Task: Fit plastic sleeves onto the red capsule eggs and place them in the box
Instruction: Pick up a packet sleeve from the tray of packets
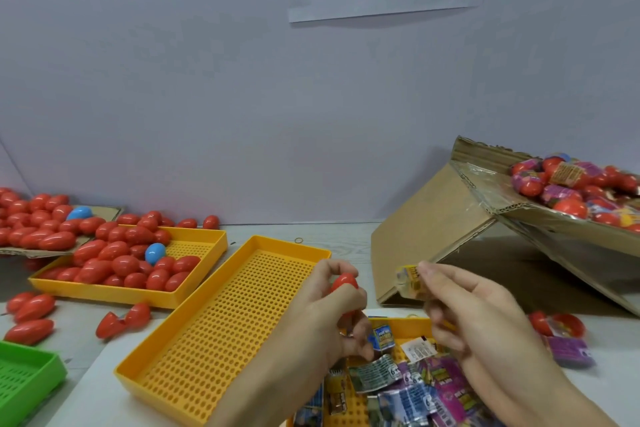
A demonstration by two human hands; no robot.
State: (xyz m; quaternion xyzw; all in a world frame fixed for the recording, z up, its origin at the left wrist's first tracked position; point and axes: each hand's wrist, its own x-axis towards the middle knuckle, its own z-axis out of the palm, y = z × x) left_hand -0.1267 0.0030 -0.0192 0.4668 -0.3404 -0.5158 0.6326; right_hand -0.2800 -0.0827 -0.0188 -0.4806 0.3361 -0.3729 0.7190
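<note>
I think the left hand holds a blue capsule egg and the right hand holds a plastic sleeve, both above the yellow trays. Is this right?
Not quite: the head view shows the egg in the left hand is red, not blue. The only blue eggs lie among the red ones at the left. The rest is right: the right hand pinches a plastic sleeve, and both hands are above the yellow trays.
</note>
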